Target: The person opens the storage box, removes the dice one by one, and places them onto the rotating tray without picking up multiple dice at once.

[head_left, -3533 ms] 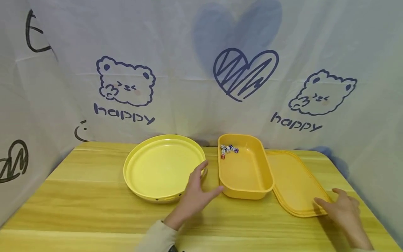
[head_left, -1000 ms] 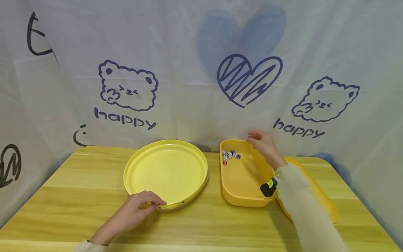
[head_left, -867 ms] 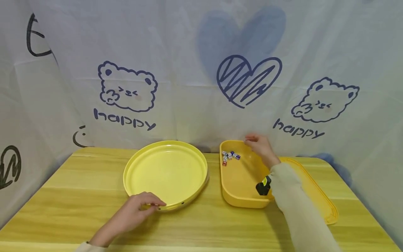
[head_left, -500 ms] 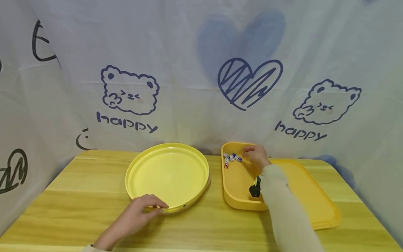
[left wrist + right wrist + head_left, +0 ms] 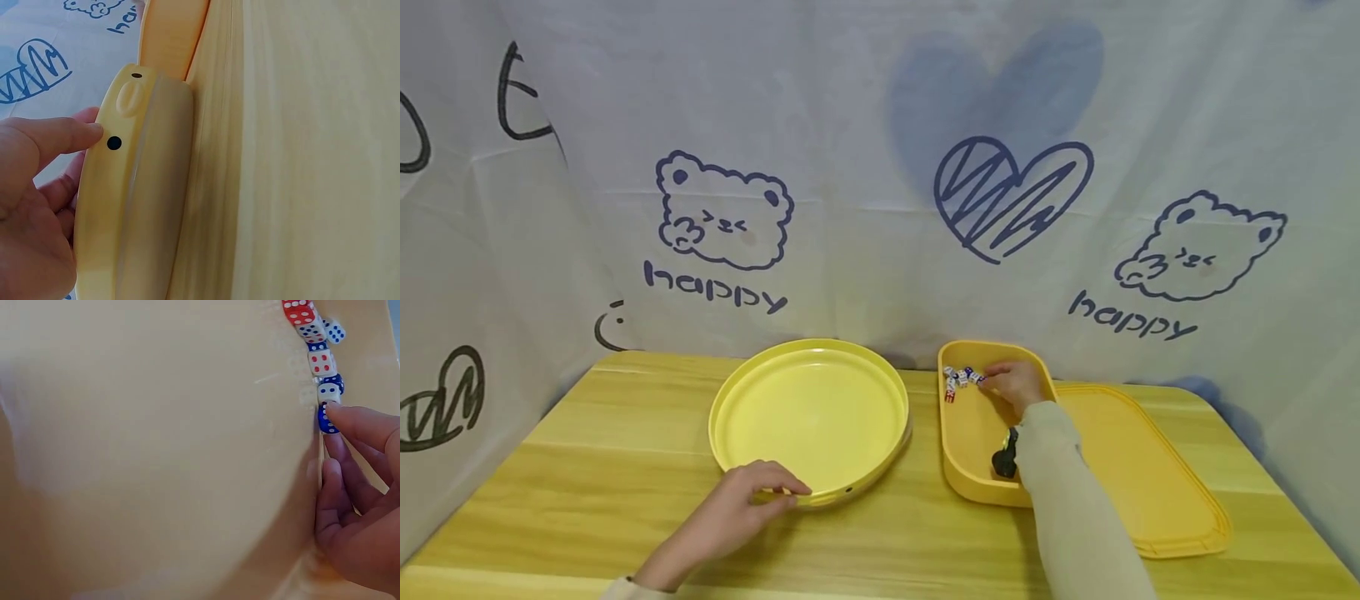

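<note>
Right wrist: right hand (image 5: 375, 531), nearer, has its grip clamped on blue die (image 5: 328, 420), hand-side end of dice row (image 5: 322, 362) in yellow box (image 5: 985, 492); left hand (image 5: 34, 212) pinches round tray (image 5: 808, 417) rim

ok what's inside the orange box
Dice in the far left corner; the right hand pinches a blue one. The hand and sleeve hide part of the box floor.

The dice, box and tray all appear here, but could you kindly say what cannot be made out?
Head: pips on the dice, too small to count.
Head: near right corner of the box, behind the right sleeve.
Left wrist: inside of the tray, hidden by its wall.
Right wrist: part of the blue die, covered by the right hand.
</note>
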The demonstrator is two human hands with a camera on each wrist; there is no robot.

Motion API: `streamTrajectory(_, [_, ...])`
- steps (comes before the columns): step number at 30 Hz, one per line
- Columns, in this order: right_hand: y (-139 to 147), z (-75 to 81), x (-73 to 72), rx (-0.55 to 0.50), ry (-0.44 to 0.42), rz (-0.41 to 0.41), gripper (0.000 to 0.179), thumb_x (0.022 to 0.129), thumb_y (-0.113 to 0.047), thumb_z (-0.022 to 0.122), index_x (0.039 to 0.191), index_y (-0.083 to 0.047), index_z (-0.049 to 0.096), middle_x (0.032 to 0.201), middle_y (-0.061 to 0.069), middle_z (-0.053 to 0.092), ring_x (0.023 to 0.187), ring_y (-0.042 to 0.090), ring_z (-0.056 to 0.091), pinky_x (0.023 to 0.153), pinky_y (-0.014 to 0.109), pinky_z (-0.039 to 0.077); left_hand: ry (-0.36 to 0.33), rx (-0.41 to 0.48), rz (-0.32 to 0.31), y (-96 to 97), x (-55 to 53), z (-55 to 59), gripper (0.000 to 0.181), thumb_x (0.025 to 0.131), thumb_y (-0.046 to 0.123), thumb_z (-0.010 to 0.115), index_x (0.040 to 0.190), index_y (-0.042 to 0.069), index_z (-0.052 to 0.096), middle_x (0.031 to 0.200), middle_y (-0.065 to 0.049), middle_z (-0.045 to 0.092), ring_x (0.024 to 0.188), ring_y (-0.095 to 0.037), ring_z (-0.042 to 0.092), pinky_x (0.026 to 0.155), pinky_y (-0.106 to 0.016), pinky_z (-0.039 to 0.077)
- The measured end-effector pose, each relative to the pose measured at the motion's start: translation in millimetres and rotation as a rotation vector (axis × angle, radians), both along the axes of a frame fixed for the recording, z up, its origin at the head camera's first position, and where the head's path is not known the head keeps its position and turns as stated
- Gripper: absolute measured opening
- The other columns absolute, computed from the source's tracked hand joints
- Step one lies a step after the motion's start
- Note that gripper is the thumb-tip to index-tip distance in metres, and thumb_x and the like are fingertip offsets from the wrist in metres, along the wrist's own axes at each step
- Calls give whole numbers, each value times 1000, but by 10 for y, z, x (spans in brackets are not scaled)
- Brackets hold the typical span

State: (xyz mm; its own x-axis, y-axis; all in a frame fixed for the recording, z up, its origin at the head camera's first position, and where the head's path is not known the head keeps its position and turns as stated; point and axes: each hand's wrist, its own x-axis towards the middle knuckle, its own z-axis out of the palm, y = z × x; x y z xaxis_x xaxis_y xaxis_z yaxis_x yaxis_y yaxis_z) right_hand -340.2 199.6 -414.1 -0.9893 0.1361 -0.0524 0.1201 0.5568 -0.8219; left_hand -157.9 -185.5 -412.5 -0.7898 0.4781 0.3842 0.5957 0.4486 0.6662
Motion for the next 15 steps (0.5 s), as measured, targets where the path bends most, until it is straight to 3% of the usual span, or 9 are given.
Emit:
streamTrajectory(5, [34, -108, -114, 45, -2, 21, 33, 77, 0, 76, 107, 11, 67, 110, 25, 66, 106, 37, 57, 94, 44, 46, -29, -1, 7, -7, 2, 14, 14, 88, 5, 69, 98, 12, 74, 94, 7, 69, 86, -6, 58, 76, -29, 51])
streamTrajectory(8, [82, -216, -209, 37, 22, 26, 27, 74, -1, 78, 98, 8, 70, 99, 21, 68, 95, 33, 60, 86, 41, 50, -21, 2, 6, -2, 6, 10, 14, 87, 4, 69, 98, 12, 74, 93, 7, 69, 86, -7, 59, 75, -29, 51])
streamTrajectory(15, [-1, -106, -81, 75, 14, 9, 25, 81, 2, 71, 103, 12, 68, 103, 24, 67, 94, 35, 60, 85, 43, 50, -20, 11, 7, 4, 16, 9, 14, 86, 3, 69, 97, 11, 75, 93, 7, 69, 86, -7, 59, 75, -29, 51])
